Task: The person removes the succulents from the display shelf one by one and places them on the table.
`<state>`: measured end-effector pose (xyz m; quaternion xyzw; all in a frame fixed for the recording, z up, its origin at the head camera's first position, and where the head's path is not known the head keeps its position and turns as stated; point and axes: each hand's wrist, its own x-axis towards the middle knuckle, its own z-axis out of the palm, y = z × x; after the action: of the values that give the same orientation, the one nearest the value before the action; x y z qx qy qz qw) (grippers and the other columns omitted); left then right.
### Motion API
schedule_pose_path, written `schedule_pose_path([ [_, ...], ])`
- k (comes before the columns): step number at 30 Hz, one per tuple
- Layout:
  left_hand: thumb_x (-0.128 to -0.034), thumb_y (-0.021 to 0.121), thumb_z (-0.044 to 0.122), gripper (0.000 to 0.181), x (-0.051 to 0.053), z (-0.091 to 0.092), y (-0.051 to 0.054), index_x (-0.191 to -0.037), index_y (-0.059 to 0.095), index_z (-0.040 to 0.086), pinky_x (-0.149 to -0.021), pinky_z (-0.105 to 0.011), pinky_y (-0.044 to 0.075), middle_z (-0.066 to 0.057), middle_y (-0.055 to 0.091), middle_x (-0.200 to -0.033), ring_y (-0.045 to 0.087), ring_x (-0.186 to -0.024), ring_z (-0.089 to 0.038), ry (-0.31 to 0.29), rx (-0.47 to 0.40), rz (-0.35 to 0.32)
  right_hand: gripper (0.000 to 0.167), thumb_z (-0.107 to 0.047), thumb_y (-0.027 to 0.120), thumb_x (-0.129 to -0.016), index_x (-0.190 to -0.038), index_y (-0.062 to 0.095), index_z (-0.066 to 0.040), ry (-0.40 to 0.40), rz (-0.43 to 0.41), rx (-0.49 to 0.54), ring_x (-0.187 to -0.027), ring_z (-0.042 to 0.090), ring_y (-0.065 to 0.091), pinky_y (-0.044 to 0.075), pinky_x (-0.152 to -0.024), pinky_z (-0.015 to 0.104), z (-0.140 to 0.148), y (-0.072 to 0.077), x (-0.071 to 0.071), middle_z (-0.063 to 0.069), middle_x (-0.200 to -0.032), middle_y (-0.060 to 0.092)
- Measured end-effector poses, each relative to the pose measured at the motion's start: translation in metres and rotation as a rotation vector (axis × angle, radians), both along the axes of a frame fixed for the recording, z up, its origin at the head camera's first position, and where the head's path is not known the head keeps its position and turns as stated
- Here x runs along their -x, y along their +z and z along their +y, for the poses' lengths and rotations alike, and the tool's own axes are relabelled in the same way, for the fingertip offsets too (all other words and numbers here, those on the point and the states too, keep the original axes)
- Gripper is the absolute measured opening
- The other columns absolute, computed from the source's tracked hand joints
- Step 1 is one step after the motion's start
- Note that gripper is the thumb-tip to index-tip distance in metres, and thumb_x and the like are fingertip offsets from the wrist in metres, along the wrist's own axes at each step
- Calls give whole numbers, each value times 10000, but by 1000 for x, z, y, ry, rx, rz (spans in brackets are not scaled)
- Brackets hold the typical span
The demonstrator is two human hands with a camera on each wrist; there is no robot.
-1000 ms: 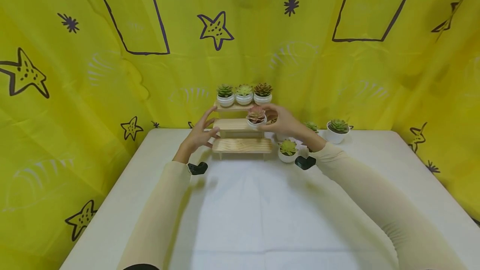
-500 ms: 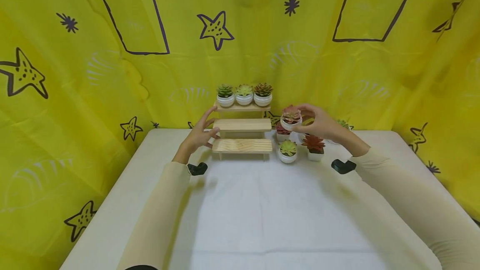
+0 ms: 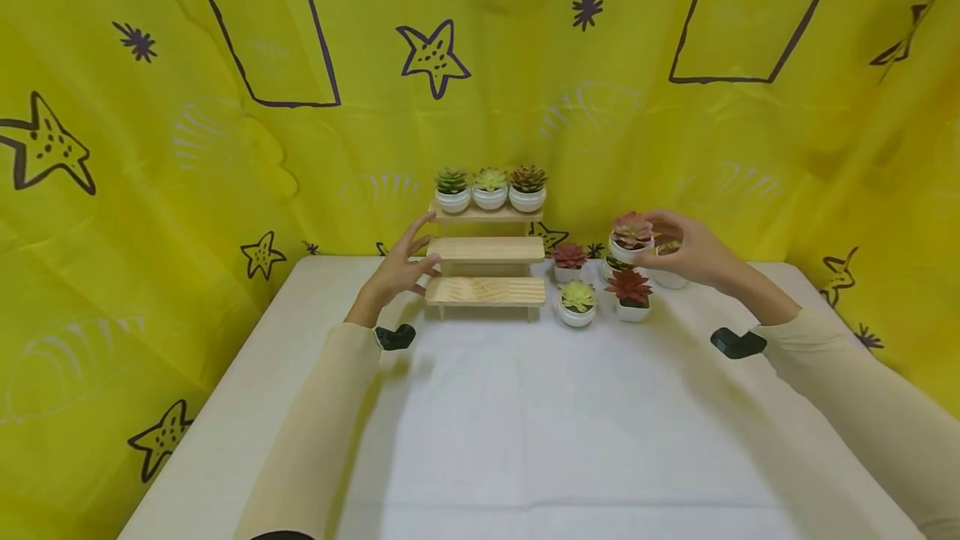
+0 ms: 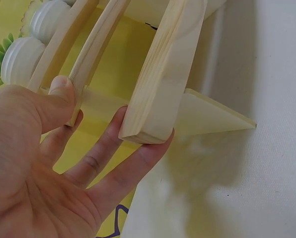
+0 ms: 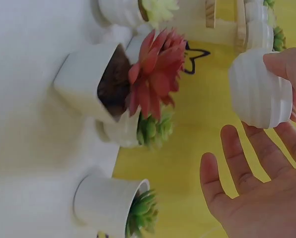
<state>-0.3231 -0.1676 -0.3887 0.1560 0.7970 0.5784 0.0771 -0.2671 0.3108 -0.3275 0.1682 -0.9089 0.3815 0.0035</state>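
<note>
My right hand [image 3: 693,252] holds a potted pink succulent [image 3: 632,236] in the air, above the pots at the right. Its round white ribbed pot [image 5: 259,89] sits between thumb and fingers in the right wrist view. At the left end of a three-tier wooden stand [image 3: 486,248], my left hand [image 3: 397,273] grips the steps' ends. In the left wrist view, the thumb [image 4: 62,89] lies against the middle step and other fingers touch the lowest step [image 4: 160,84]. A dark green succulent [image 3: 452,188], a pale green one [image 3: 490,188] and a brownish one [image 3: 528,188] line the top step.
Right of the stand are a yellow-green succulent [image 3: 577,304], a red one in a square pot [image 3: 631,294] and a darker red one [image 3: 569,262]. Behind my right hand, another white pot [image 3: 670,277] is partly hidden. A yellow patterned curtain [image 3: 495,123] hangs behind the white table [image 3: 465,423].
My right hand has carried the pink succulent rightward, from the middle step to above the pots at the right. My left hand has stayed at the stand.
</note>
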Motion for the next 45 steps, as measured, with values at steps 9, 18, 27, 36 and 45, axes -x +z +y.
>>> schedule_pose_path([
  [9, -1047, 614, 181, 766, -2, 0, 1, -1605, 197, 500, -679, -513, 605, -162, 212, -1685, 671, -1096, -450, -9, 0, 5, 677, -242, 765, -955, -1508, 432, -37, -53, -22, 1, -1314, 440, 496, 477, -973, 570, 34, -19, -8, 240, -1490, 487],
  [18, -1062, 580, 186, 764, -2, -1, 1, -1624, 149, 473, -731, -545, 597, -201, 145, -1693, 647, -1133, -480, -41, -1, 15, 723, -299, 746, -968, -1529, 395, -9, -96, -46, -17, -1254, 463, 520, 471, -949, 621, 58, -41, -17, 282, -1485, 467],
  [27, -1067, 569, 192, 753, -5, -1, 4, -1632, 143, 451, -748, -579, 587, -199, 147, -1693, 633, -1149, -501, -33, 7, 15, 784, -341, 755, -958, -1532, 379, 38, -116, -81, -16, -1301, 531, 483, 442, -987, 673, 72, -68, -17, 334, -1516, 408],
  [36, -1062, 584, 189, 759, -3, -1, 1, -1631, 152, 445, -753, -598, 584, -208, 163, -1687, 638, -1132, -503, -37, 1, 22, 751, -285, 771, -949, -1503, 400, 59, -117, -103, -44, -1183, 501, 603, 537, -912, 470, 81, -87, -16, 360, -1452, 481],
  [45, -1068, 572, 181, 756, -3, 0, 1, -1638, 142, 428, -738, -589, 588, -222, 155, -1685, 617, -1149, -538, -50, -13, 24, 723, -276, 780, -940, -1485, 433, 49, -125, -99, -53, -1178, 510, 604, 520, -834, 260, 84, -92, -19, 341, -1436, 508],
])
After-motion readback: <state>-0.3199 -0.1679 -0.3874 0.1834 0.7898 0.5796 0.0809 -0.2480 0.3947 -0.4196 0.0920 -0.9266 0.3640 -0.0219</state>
